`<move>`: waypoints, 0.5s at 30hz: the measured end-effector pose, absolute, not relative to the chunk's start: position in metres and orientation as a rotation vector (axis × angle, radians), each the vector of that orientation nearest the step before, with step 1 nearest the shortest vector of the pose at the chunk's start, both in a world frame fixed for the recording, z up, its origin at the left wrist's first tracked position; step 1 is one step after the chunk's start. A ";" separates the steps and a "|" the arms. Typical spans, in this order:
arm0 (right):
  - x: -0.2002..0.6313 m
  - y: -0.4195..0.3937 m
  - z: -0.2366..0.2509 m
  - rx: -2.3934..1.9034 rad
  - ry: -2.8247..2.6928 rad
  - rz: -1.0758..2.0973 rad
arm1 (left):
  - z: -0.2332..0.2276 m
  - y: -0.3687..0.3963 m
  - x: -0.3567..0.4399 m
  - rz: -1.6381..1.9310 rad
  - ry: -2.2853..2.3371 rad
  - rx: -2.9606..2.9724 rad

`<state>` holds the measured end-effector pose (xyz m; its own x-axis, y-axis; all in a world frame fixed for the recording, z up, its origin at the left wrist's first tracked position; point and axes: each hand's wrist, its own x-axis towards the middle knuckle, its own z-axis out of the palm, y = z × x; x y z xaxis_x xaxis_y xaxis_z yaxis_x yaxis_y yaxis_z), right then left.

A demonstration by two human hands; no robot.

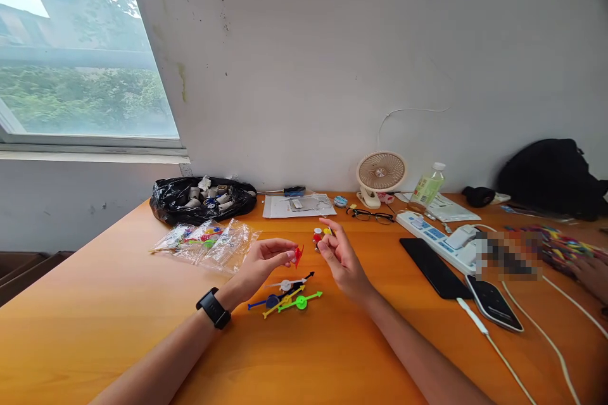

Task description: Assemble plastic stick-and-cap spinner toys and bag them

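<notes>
In my left hand [268, 259], a small red plastic arrow spinner [298, 255] is pinched between thumb and fingertips. Just to its right is my right hand [344, 259], thumb and index finger apart, with nothing visible between them. Small round red, white and yellow pieces [317, 234] lie on the table, partly covered by my right hand. Below the hands lies a loose cluster of similar spinners: a white spinner [285, 285], a blue spinner [272, 301], a yellow spinner [286, 299] and a green spinner [301, 303]. A black one [310, 276] is mostly hidden among them.
Clear plastic bags [213, 247] with colourful parts lie left, before a black bag [161, 202] of assorted items. Behind are papers [275, 207], glasses [370, 215], a fan [381, 171] and a bottle [427, 188]. Rightward are a power strip [434, 239], phone [494, 304] and another person's hand [591, 275].
</notes>
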<state>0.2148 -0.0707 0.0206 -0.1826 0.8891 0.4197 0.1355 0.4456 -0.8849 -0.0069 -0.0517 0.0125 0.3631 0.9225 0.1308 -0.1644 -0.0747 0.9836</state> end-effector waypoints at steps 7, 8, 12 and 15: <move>0.213 -0.072 0.015 -0.924 -1.645 1.042 | 0.014 -0.051 -0.007 1.075 0.806 1.325; 0.215 -0.071 0.014 -0.931 -1.674 1.112 | 0.014 -0.051 -0.007 1.080 0.806 1.329; 0.223 -0.063 0.016 -0.904 -1.635 1.279 | 0.016 -0.050 -0.008 1.101 0.773 1.339; 0.227 -0.059 0.018 -0.871 -1.529 1.266 | 0.016 -0.050 -0.008 1.099 0.770 1.321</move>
<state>0.2267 -0.0595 0.0178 -0.3099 0.9257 0.2170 -0.0401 0.2153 -0.9757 -0.0081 -0.0500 0.0157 0.3360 0.9305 0.1456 -0.1803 -0.0882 0.9796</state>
